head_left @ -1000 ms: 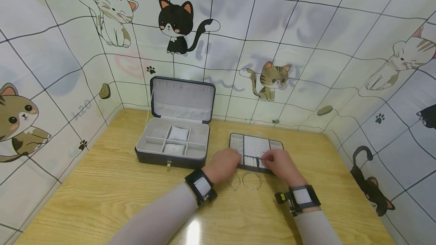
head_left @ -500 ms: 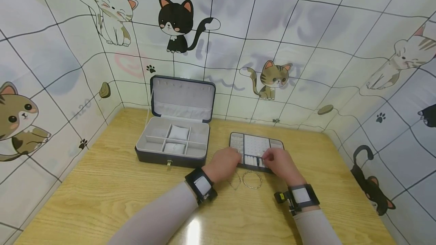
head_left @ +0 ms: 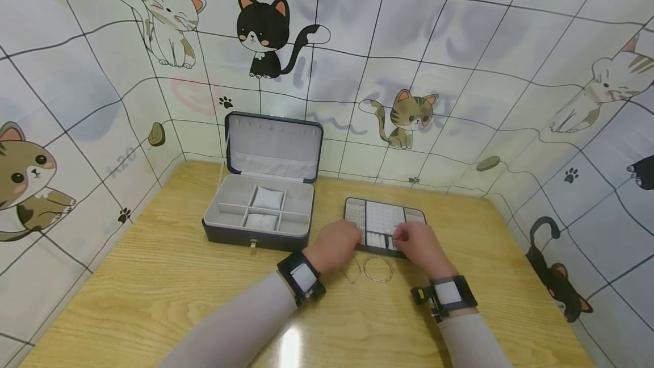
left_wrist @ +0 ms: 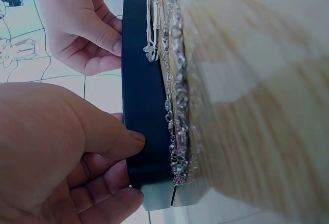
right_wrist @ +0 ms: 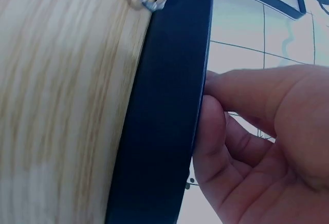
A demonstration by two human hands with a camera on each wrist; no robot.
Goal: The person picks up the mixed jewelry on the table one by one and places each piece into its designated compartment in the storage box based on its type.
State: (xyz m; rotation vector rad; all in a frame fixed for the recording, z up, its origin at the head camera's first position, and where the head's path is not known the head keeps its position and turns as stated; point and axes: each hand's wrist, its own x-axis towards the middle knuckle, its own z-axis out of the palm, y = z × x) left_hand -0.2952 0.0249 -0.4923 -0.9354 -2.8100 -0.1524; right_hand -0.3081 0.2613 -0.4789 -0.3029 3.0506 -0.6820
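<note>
A flat jewelry tray (head_left: 385,217) with a dark rim and pale lining lies on the right side of the table. My left hand (head_left: 334,246) grips its left front corner; in the left wrist view the thumb (left_wrist: 134,141) lies against the dark front wall. Over the ring rolls (head_left: 375,241) at the tray's front right is my right hand (head_left: 421,246), thumb and forefinger brought together. The front wall hides those fingertips in the right wrist view, so I cannot tell what they pinch. A thin bangle (head_left: 378,281) and a silver chain bracelet (left_wrist: 180,95) lie before the tray.
Left of the tray stands a dark jewelry box (head_left: 230,237), lid raised (head_left: 274,146), with two pale cushions (head_left: 268,199) in its middle compartments. A cat-print cloth (head_left: 347,90) hangs behind and beside the wooden table (head_left: 204,300).
My right fingertips have shifted a touch to the right over the ring rolls. The left hand keeps its place at the tray's corner, and the bracelets lie where they were.
</note>
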